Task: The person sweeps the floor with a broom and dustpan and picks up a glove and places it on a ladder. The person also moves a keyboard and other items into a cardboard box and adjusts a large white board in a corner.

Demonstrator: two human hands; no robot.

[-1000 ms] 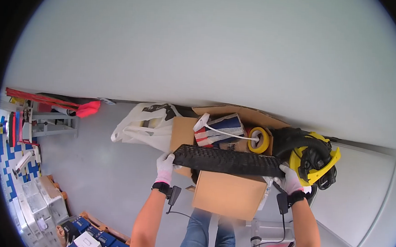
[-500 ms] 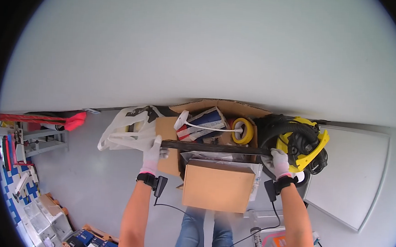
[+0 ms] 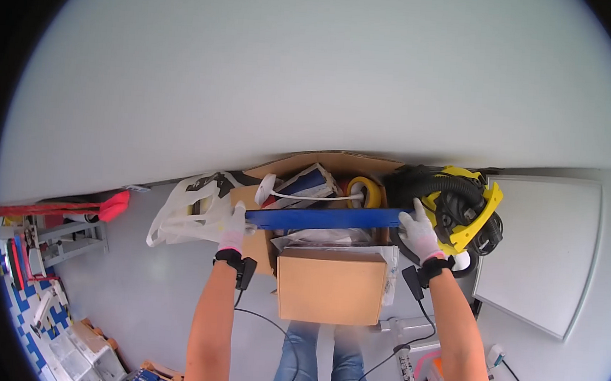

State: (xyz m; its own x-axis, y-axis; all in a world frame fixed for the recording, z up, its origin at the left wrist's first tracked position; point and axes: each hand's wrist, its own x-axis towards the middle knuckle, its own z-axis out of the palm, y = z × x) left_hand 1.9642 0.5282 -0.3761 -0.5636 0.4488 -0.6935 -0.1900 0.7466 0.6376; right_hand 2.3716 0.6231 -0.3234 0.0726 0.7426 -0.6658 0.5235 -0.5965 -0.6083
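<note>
A long narrow bar with a blue face [image 3: 325, 218] spans between my two gloved hands, above an open cardboard box [image 3: 286, 166]. My left hand [image 3: 236, 224] is closed on its left end. At its right end my right hand [image 3: 419, 234] grips it, one finger pointing up. Behind the bar, the open box holds a roll of yellow tape [image 3: 369, 189], a white long-necked item [image 3: 305, 196] and a blue-and-white carton [image 3: 309, 181]. In front of the bar are clear plastic packages [image 3: 334, 237] and a closed brown carton [image 3: 330, 288].
Left of the box sits a white plastic bag [image 3: 183, 217]. A yellow-and-black machine with a hose [image 3: 460, 208] stands on the right, beside a whiteboard [image 3: 538, 253]. Black cables [image 3: 275, 321] hang from my wrists. A wall [image 3: 314, 71] rises behind the box.
The bar has been turned in my hands: its visible side was black and is now blue. It has moved slightly up in the picture, and my right hand's finger has lifted.
</note>
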